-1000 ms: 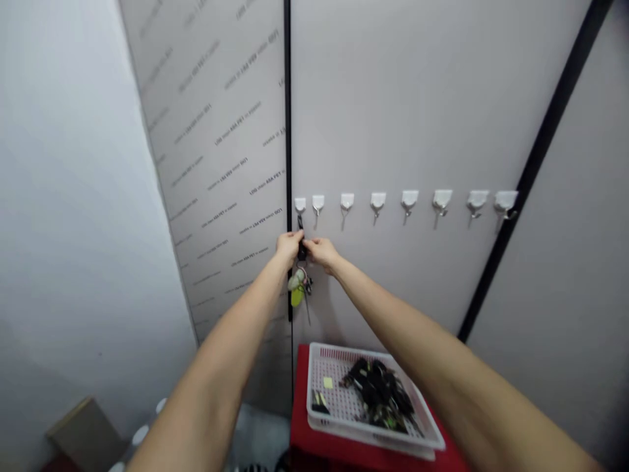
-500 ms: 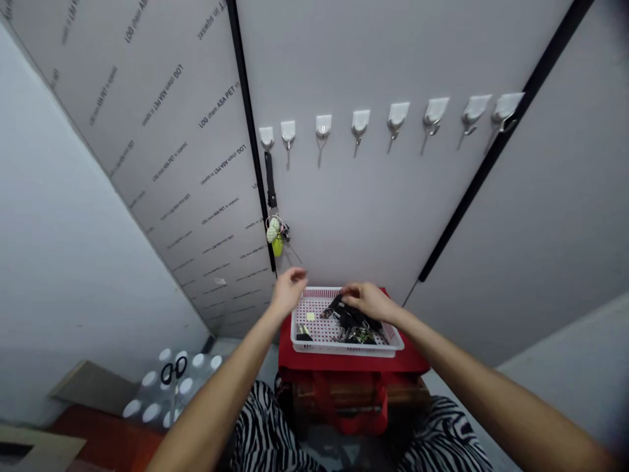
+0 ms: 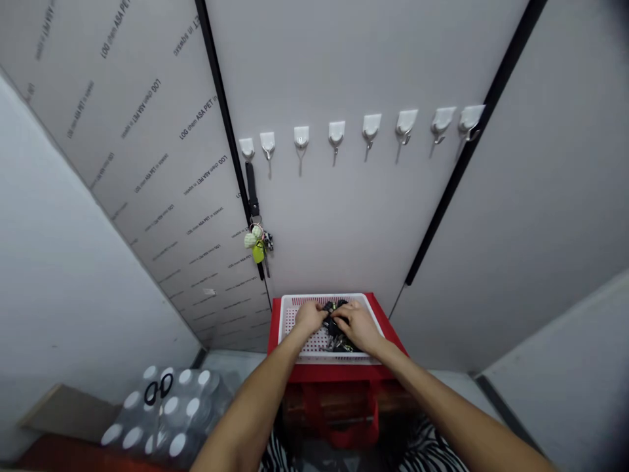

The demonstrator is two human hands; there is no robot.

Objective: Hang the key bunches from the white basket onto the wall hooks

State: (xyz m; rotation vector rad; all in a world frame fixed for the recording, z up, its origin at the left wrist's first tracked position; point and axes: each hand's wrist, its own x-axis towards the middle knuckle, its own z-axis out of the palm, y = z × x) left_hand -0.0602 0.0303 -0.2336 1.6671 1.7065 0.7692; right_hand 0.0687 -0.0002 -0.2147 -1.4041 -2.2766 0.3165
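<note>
Both hands are inside a white perforated plastic basket (image 3: 319, 359), which stands on a red fabric surface. My left hand (image 3: 309, 318) has its fingers closed at the left side of a dark tangle of keychains (image 3: 337, 335) with black straps and metal parts. My right hand (image 3: 358, 324) reaches in from the right, its bent fingers pinching at the top of the same tangle. The fingertips partly cover what they grip. On the leftmost wall hook hangs a keychain (image 3: 252, 190) with a black strap, pale green and yellow charms.
A row of white adhesive hooks (image 3: 337, 131) with metal hook ends runs along the grey panel. Black strips (image 3: 437, 216) edge the panel. At lower left, black-handled scissors (image 3: 158, 388) lie on a pack of bottles with white caps (image 3: 132, 401). A red bag handle (image 3: 344, 438) hangs below the basket.
My left hand has moved down from above the basket's left edge into it. My right hand has stayed at the keychains, and both hands are now closer together. The view has shifted slightly.
</note>
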